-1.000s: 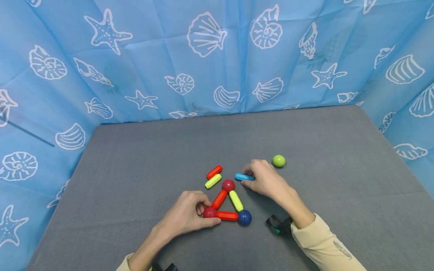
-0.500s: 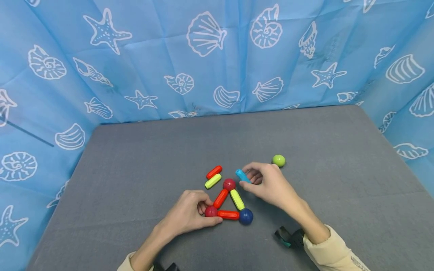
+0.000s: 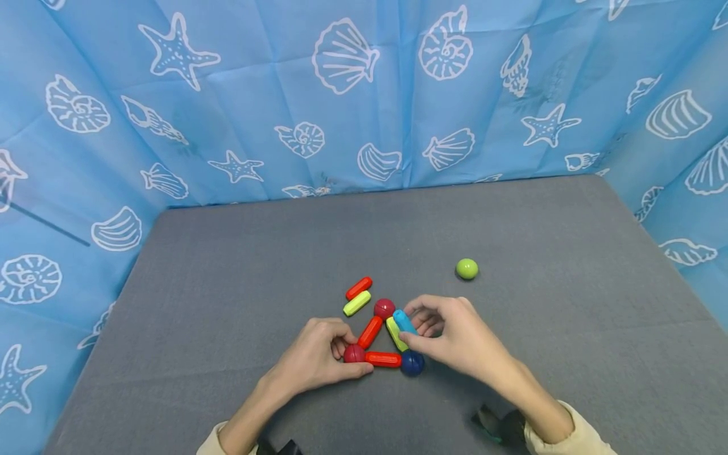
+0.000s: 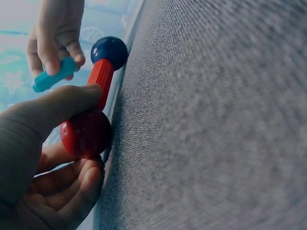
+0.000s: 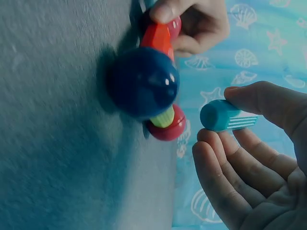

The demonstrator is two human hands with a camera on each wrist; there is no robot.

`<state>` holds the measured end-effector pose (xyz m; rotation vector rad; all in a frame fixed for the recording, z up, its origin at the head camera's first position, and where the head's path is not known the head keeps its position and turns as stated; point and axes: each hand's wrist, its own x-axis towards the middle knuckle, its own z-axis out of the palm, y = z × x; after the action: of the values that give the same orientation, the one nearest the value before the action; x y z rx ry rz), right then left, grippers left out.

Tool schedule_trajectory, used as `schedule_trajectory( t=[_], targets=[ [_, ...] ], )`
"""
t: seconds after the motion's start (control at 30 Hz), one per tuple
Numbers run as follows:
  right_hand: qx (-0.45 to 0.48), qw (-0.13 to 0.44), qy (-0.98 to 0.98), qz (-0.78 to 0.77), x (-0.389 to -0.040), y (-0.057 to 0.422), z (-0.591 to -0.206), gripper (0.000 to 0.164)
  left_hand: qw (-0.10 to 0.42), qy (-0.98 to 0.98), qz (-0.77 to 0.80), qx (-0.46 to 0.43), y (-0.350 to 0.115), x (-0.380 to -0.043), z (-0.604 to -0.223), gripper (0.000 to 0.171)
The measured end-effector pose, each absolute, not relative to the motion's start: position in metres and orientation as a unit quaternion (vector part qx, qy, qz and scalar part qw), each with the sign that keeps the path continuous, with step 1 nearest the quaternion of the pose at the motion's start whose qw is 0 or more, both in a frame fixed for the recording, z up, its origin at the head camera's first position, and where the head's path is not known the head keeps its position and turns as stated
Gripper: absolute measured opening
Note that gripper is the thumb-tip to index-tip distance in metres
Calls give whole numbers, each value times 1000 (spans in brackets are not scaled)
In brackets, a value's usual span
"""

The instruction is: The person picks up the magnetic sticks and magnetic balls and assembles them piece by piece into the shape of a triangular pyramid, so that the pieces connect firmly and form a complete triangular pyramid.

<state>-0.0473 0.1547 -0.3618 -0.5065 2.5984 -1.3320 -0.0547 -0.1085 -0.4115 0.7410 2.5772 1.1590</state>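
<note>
A triangle of rods and balls lies on the grey table. Its corners are a red ball (image 3: 354, 354) at the left, another red ball (image 3: 384, 308) at the far tip and a dark blue ball (image 3: 412, 363). Two red rods (image 3: 383, 359) and a yellow rod (image 3: 394, 331) join them. My left hand (image 3: 318, 354) grips the left red ball, thumb along the front rod. My right hand (image 3: 449, 325) pinches a light blue rod (image 5: 225, 115) between thumb and fingers, held tilted above the triangle's right side. From the head view it partly covers the yellow rod.
Beyond the triangle, a loose red rod (image 3: 359, 288) and a loose yellow rod (image 3: 357, 303) lie side by side. A green ball (image 3: 467, 268) rests farther back to the right. A blue shell-print curtain (image 3: 341, 95) borders the table (image 3: 256, 265) at the back and sides.
My right hand has lifted the light blue rod, turned it more upright and brought it nearer, over the triangle's right side. My left hand stays on the red ball; the triangle shifted slightly right.
</note>
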Motion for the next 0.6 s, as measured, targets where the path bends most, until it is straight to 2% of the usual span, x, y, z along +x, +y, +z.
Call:
schedule_trajectory(
  t=[0.23, 0.6],
  targets=[
    [-184, 109, 861, -462, -35, 150, -365, 19, 105, 876, 397, 255, -108, -54, -412, 27],
    [-189, 103, 865, -454, -29, 148, -368, 20, 105, 876, 397, 254, -108, -54, -411, 28]
  ],
)
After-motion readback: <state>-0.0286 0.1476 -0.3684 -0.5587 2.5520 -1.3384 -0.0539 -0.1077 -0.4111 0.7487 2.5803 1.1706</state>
